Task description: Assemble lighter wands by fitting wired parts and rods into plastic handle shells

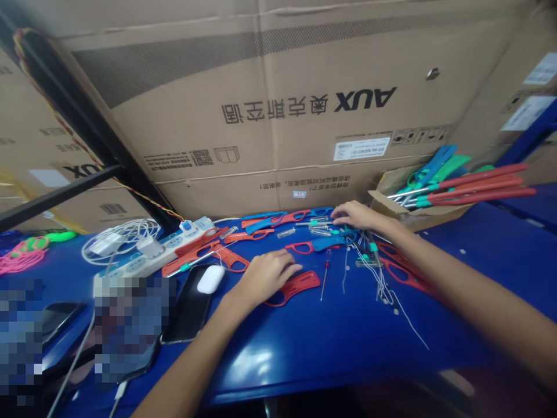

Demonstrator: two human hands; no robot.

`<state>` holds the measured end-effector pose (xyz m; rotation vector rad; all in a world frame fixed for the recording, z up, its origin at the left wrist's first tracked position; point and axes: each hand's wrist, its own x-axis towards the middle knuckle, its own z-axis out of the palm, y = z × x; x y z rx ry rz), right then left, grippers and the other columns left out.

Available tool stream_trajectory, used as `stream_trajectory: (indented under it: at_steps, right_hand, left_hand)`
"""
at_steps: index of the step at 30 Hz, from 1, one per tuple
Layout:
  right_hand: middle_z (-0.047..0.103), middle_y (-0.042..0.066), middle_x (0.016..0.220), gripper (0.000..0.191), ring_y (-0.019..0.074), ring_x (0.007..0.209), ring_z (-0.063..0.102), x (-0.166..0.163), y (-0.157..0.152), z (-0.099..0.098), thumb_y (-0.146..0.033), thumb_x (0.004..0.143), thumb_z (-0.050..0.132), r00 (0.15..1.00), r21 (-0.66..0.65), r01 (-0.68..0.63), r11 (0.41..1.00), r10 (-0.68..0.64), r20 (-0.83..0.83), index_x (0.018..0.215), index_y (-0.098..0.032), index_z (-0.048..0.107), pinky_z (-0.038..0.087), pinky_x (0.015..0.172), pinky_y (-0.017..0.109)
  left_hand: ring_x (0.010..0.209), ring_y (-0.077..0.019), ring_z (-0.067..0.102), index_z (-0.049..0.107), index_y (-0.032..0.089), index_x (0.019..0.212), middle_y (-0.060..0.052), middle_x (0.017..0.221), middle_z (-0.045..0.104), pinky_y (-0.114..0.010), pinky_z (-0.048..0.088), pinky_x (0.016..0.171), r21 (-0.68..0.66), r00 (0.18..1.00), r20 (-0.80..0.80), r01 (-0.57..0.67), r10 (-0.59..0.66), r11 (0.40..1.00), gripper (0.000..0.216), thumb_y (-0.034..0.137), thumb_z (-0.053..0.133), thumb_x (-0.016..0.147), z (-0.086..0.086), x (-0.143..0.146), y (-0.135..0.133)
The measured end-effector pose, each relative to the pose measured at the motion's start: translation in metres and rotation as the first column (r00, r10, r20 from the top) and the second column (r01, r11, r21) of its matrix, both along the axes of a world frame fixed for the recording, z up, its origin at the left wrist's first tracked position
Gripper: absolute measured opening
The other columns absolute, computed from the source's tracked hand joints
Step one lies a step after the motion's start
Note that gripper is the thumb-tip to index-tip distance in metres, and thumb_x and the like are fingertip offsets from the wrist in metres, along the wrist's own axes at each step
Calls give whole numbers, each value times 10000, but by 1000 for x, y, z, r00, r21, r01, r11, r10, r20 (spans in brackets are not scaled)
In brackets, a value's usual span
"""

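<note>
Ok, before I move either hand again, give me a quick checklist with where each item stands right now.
1. Left hand steady on the red handle piece: rests on top of it, ok.
2. Right hand has a part in its grip: it is over the far blue and red parts, cannot tell.
3. Small screwdriver free: lies alone between the hands, ok.
4. White strings clear of the right forearm: they lie right beside it, not ok.
5. Phone and white case clear of the left hand: beside the wrist, apart, ok.
</note>
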<state>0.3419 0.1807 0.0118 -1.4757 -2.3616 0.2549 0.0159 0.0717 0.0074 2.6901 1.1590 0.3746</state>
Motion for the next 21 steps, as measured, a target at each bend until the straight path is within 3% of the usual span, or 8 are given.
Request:
stream_trajectory:
  at_steps: [4, 7, 11, 14, 17, 18, 21]
  right_hand:
    - [759, 45, 811, 52, 237, 767, 687, -12, 4, 1, -274, 771, 726, 1000, -12, -22, 1000, 22, 7, 734, -244, 745, 513, 746, 358]
    - [735, 68, 889, 92, 246, 815, 660, -22, -5, 5, -259, 832, 645, 998, 77, -1, 997, 5, -58, 795, -230, 724, 495, 767, 379]
    - [695, 82, 985, 141, 251, 902, 634, -31, -23, 19, -301, 899, 574, 972, 224, 39, 974, 15, -233, 890, -228, 694, 483, 837, 399]
    - [673, 73, 972, 148, 238, 897, 624, -35, -28, 32, -341, 911, 572, 902, 325, 145, 935, 10, -431, 921, -224, 662, 489, 856, 399]
    - [657, 46, 915, 178, 213, 841, 634, -39, -26, 45, -382, 932, 546, 787, 361, 272, 892, 10, -617, 1004, -234, 611, 519, 815, 384]
    - [650, 30, 882, 178, 200, 817, 637, -40, -25, 48, -392, 928, 558, 704, 331, 303, 894, 24, -710, 1013, -241, 599, 528, 802, 370]
    - [630, -9, 826, 187, 156, 784, 640, -45, -26, 53, -392, 859, 680, 289, 113, 286, 952, 27, -957, 949, -251, 597, 547, 804, 324]
  left_hand:
    - [948, -212, 689, 695, 212, 1002, -33, 1023, 718, -277, 469, 709, 5, 1000, -4, -3, 3, 1000, 374, 439, 401, 1050, 2, -2, 0]
    - [940, -216, 691, 699, 212, 1001, -37, 1025, 718, -276, 473, 700, 13, 1000, -17, -17, 17, 1000, 376, 438, 402, 1049, 3, -3, 0]
    - [917, -207, 691, 700, 226, 992, -22, 1011, 717, -273, 478, 692, 30, 999, -8, -34, 34, 999, 355, 432, 415, 1046, 4, -4, 1]
    - [912, -203, 691, 698, 224, 989, -21, 1012, 718, -273, 478, 694, 61, 999, 17, -41, 40, 997, 347, 419, 417, 1048, 4, -7, 3]
    - [895, -200, 690, 691, 220, 977, -21, 997, 717, -267, 466, 672, 105, 996, 61, -76, 70, 992, 347, 420, 417, 1049, 5, -9, 5]
    - [892, -199, 690, 688, 219, 974, -19, 991, 716, -266, 463, 670, 118, 994, 78, -90, 81, 989, 341, 419, 421, 1048, 6, -10, 5]
    - [907, -194, 690, 675, 219, 980, -11, 1009, 722, -270, 471, 701, 147, 985, 140, -118, 98, 982, 312, 409, 436, 1046, 6, -11, 7]
